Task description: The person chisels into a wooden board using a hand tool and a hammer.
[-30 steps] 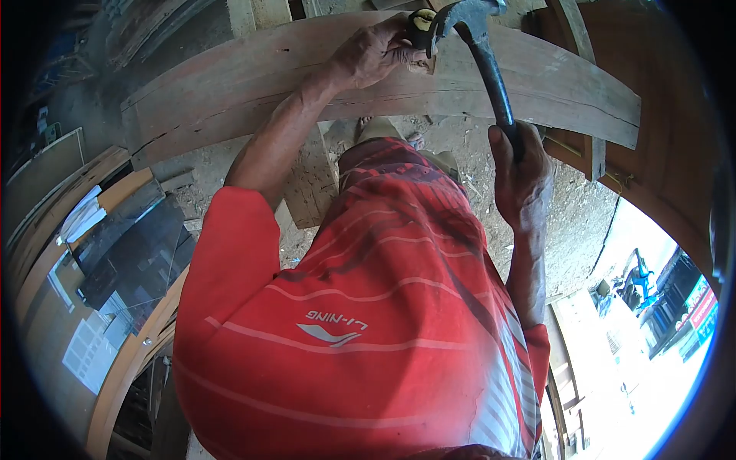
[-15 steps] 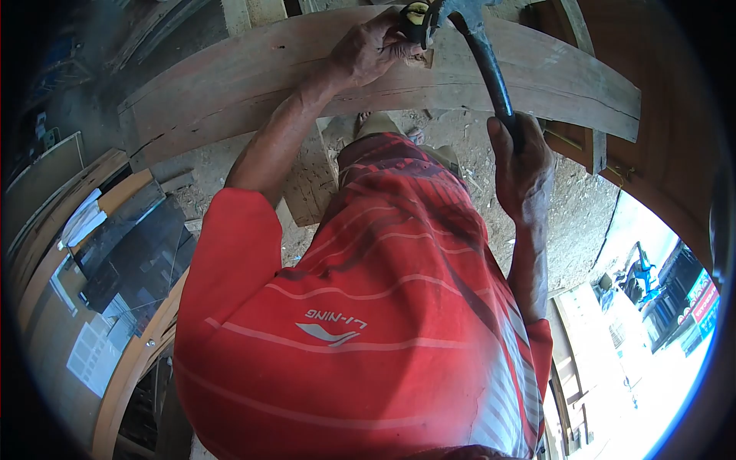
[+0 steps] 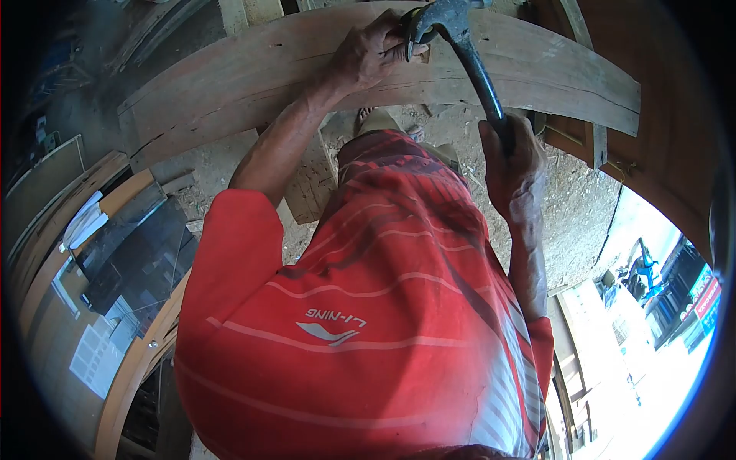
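My right hand point(image 3: 519, 165) is wrapped round the dark handle of a claw hammer point(image 3: 480, 73). The hammer's metal head is up beside my left fingers, over the board. My left hand point(image 3: 368, 57) is closed above a long curved wooden board point(image 3: 253, 80), gripping what looks like a chisel, seen end-on. The hammer head and my fingers now hide most of that tool. A small cut recess point(image 3: 424, 57) shows in the board just below my left fingertips.
A wooden block point(image 3: 308, 180) lies under the board, near my feet. Brown wooden panels point(image 3: 659, 100) stand at the right. Stacked boards and a dark glossy sheet point(image 3: 138, 257) lean at the left. Wood chips litter the floor point(image 3: 567, 207).
The hammer head has come down and to the left, covering the pale end of the chisel. My right hand has shifted slightly left; my left hand stays in place.
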